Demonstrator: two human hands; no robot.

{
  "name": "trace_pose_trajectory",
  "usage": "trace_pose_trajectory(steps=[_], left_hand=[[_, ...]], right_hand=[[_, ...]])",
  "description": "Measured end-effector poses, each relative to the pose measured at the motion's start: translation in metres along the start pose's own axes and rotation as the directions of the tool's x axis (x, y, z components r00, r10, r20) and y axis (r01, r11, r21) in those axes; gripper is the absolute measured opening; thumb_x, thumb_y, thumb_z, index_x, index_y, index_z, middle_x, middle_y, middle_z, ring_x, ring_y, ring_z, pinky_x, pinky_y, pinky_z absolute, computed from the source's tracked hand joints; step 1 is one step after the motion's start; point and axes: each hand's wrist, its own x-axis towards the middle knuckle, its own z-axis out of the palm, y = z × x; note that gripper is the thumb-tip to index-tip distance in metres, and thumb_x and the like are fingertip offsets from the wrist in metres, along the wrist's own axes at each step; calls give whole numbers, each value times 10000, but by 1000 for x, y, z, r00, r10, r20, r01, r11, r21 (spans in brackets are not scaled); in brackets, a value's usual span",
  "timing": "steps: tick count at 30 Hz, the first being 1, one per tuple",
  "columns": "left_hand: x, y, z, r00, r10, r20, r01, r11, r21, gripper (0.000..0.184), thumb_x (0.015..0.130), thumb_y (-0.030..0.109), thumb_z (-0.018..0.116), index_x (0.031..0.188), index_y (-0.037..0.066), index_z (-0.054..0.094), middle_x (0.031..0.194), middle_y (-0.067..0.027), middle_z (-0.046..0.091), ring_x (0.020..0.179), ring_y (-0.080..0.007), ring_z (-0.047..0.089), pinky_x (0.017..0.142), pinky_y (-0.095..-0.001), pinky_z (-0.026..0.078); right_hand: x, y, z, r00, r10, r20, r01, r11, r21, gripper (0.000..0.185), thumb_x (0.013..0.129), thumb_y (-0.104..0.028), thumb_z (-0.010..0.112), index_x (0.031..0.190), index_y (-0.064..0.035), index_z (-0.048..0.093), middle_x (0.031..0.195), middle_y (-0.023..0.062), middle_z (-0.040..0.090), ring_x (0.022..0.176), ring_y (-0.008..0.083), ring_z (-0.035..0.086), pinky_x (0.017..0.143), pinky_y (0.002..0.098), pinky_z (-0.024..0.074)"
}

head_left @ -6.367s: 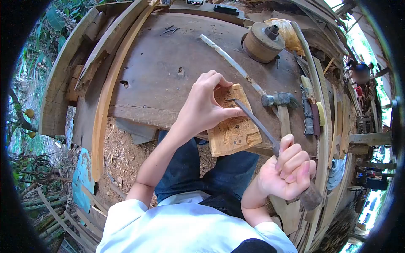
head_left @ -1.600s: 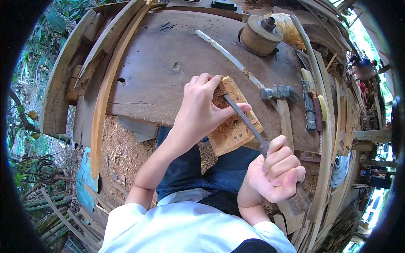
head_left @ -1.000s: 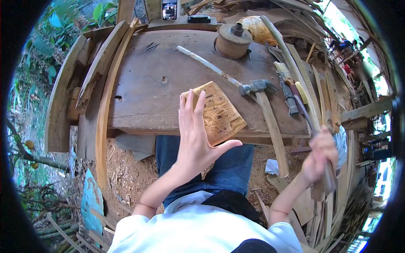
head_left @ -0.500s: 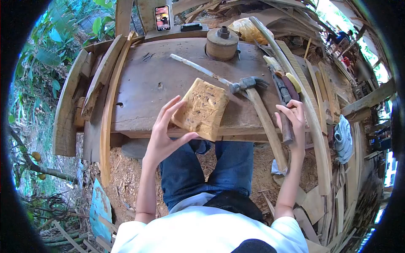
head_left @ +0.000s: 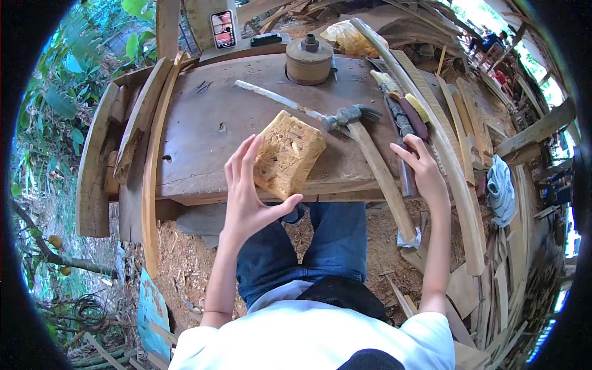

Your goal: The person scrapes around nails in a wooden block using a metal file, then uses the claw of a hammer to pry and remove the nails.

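A rough, pale wooden block (head_left: 290,153) with a pitted, carved-looking top rests tilted near the bench's front edge. My left hand (head_left: 248,188) is curved round its left side, fingers at the upper left edge and thumb by the lower corner. On the right, my right hand (head_left: 427,171) hovers low with loosely bent, parted fingers over a dark metal rod (head_left: 407,182) lying on the bench; its thumb is hidden. Between the hands lies a claw hammer (head_left: 381,169), its head beside a long whitish rod (head_left: 277,97).
The thick wooden bench (head_left: 203,139) has a round canister (head_left: 309,61) at the back. Behind it stand a lit phone (head_left: 223,29) and a yellowish plastic bag (head_left: 354,38). A yellow-bristled brush (head_left: 417,110) lies right, beside a long curved wooden strip (head_left: 425,111).
The wooden block has turned and tilted in my left hand. My right hand has shifted slightly, its fingers spread over the rod, which stays put. The whole view has swung a little.
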Motion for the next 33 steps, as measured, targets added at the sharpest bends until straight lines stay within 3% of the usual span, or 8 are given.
trace_pose_trajectory(steps=[8,11,20,24,28,30,32,33], left_hand=[[15,-21,-11,991,64,117,-53,994,-100,1031,586,359,867,1481,108,421,1483,-147,409,1355,-357,376,1132,-497,352],[16,-23,-12,990,97,107,-78,983,-166,1024,570,335,842,1482,108,435,1476,-155,422,1351,-350,377,1129,-493,342],[10,-24,-13,991,103,87,-91,986,-136,997,562,356,841,1456,111,474,1464,-135,444,1346,-338,384,1124,-495,351],[9,-26,-11,992,83,90,-73,991,-116,998,580,467,811,1455,111,489,1488,-134,436,1370,-330,385,1145,-508,328],[10,-25,-12,993,84,82,-73,990,-124,995,584,474,803,1454,110,490,1487,-131,437,1370,-329,384,1144,-509,326],[9,-27,-11,992,88,91,-79,992,-102,994,583,478,800,1452,108,492,1484,-133,440,1366,-332,389,1142,-506,326],[9,-26,-12,992,86,90,-77,992,-104,992,583,479,800,1451,108,494,1484,-135,440,1363,-335,392,1142,-507,325],[9,-26,-12,992,89,90,-79,991,-106,990,582,479,799,1449,108,496,1483,-137,440,1361,-337,396,1142,-507,324]], right_hand=[[-42,-62,-37,978,126,-164,-118,991,59,418,841,64,623,1232,-82,659,1128,113,635,1062,295,611,934,419,503],[-59,-96,-38,989,134,-68,-126,986,105,362,846,-26,690,1201,-91,674,1111,97,633,1007,281,612,891,404,513],[-66,-124,-29,837,519,177,-548,797,256,642,852,-25,692,1451,-131,486,1152,209,630,1052,430,646,907,477,535],[-68,-124,-40,907,416,69,-415,851,321,664,846,-18,690,1469,-89,470,1243,228,638,1146,383,636,974,425,515],[-76,-116,-54,866,480,143,-474,694,543,672,827,16,679,1465,-15,471,1311,178,633,1192,245,623,1012,347,467],[-81,-116,-67,799,540,264,-546,469,694,685,829,17,679,1477,-11,458,1282,147,639,1160,215,617,1011,316,456],[-88,-112,-79,770,545,331,-580,383,719,693,838,13,660,1491,7,431,1154,125,648,905,151,636,816,260,504],[-90,-111,-84,744,540,394,-581,232,780,701,839,12,646,1499,19,409,1080,122,639,785,116,588,706,236,469]])
